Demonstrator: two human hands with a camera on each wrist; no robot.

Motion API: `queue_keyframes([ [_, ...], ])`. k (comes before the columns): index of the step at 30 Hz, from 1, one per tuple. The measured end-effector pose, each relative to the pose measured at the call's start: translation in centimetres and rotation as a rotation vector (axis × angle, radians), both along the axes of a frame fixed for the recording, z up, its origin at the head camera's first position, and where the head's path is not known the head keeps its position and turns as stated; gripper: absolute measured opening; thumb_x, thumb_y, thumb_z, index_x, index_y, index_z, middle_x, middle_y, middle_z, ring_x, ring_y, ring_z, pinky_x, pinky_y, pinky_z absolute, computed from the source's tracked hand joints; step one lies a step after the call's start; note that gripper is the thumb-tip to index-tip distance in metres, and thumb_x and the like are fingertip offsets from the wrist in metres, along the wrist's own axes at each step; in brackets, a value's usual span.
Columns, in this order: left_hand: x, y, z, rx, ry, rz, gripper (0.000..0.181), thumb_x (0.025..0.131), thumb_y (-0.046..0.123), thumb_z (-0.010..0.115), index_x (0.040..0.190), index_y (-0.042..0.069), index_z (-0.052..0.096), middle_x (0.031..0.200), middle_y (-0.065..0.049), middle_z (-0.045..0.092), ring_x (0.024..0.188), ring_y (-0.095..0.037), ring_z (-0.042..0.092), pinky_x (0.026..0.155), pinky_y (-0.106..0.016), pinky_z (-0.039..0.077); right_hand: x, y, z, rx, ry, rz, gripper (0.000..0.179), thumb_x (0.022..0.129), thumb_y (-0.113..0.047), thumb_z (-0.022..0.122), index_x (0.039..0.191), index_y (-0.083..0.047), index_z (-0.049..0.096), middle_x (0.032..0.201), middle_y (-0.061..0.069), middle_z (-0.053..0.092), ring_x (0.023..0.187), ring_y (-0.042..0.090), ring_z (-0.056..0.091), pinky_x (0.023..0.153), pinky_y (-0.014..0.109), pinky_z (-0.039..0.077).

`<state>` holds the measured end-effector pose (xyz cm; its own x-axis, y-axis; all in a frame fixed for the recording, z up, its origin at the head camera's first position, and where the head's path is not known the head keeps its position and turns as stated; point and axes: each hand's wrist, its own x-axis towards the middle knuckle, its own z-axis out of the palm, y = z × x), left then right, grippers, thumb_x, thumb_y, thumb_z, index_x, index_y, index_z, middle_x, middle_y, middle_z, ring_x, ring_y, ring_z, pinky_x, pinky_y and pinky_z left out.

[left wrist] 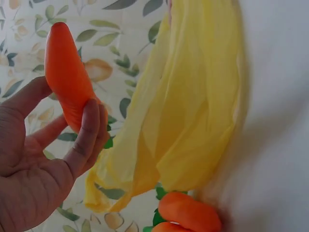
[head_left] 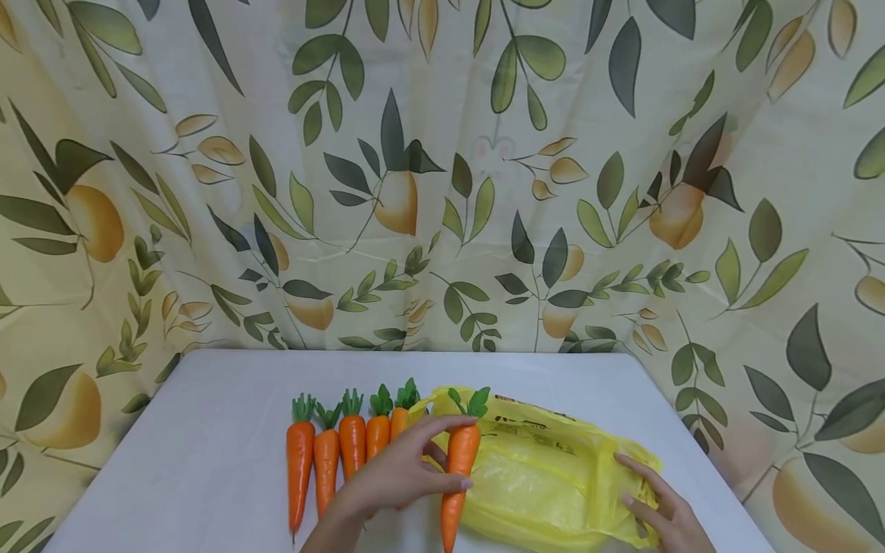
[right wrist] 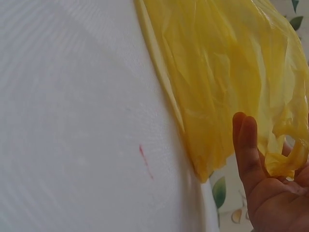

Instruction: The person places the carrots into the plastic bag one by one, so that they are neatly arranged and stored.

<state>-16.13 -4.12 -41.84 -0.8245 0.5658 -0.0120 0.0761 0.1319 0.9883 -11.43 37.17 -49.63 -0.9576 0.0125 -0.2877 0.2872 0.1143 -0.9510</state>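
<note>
My left hand (head_left: 408, 465) pinches an orange carrot (head_left: 461, 453) with green leaves between thumb and fingers. The carrot hangs tip down, overlapping the left end of a yellow plastic bag (head_left: 532, 476) in the head view. In the left wrist view, the same carrot (left wrist: 67, 72) stands out from the fingers. At the bag's right end, my right hand (head_left: 667, 514) holds its edge between thumb and fingers. Close up, two straight fingers of the right hand (right wrist: 270, 193) show beside the bag's twisted handle (right wrist: 287, 162); part of this hand is out of frame.
Left of the bag, several carrots (head_left: 299, 461) lie side by side on the white table (head_left: 228, 430), leaves pointing away. The left forearm covers some of them. A leaf-and-fruit patterned curtain (head_left: 442, 192) hangs behind the table. The tabletop has a small red mark (right wrist: 146, 162).
</note>
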Motion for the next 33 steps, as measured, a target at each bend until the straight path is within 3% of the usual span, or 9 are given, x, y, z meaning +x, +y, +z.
queue_keyframes([
  [13, -0.6, 3.2, -1.2, -0.048, 0.031, -0.094, 0.063, 0.087, 0.015, 0.086, 0.143, 0.031, 0.061, 0.13, 0.006, 0.055, 0.087, -0.016, 0.065, 0.069, -0.031, 0.056, 0.3, -0.8, 0.5, -0.028, -0.01, -0.003, 0.064, 0.104, -0.019, 0.063, 0.16, -0.014, 0.035, 0.162, 0.008, 0.015, 0.114, 0.013, 0.059, 0.094, 0.036, 0.055],
  [23, -1.7, 5.4, -2.3, -0.037, -0.073, -0.097, 0.061, 0.086, 0.011, 0.086, 0.141, 0.025, 0.063, 0.125, 0.003, 0.057, 0.082, -0.018, 0.071, 0.07, -0.032, 0.054, 0.4, -1.7, 0.6, -0.005, 0.06, 0.034, 0.067, 0.104, -0.019, 0.063, 0.161, -0.006, 0.031, 0.164, 0.011, 0.012, 0.114, -0.001, 0.056, 0.093, 0.03, 0.054],
  [29, -2.2, 7.7, -2.5, -0.038, -0.095, -0.134, 0.058, 0.087, 0.01, 0.085, 0.139, 0.026, 0.065, 0.123, 0.002, 0.058, 0.083, -0.018, 0.07, 0.074, -0.035, 0.056, 0.6, -1.3, 0.7, -0.003, 0.072, 0.078, 0.066, 0.105, -0.019, 0.062, 0.16, -0.004, 0.03, 0.162, 0.011, 0.014, 0.115, 0.002, 0.058, 0.093, 0.032, 0.054],
  [33, -2.5, 9.5, -2.6, -0.057, -0.104, -0.155, 0.057, 0.087, 0.009, 0.084, 0.138, 0.025, 0.066, 0.122, -0.001, 0.059, 0.085, -0.017, 0.068, 0.074, -0.035, 0.056, 0.5, -1.3, 1.0, 0.064, 0.068, 0.076, 0.065, 0.104, -0.022, 0.062, 0.16, -0.005, 0.033, 0.165, 0.011, 0.015, 0.118, -0.008, 0.05, 0.094, 0.024, 0.05],
])
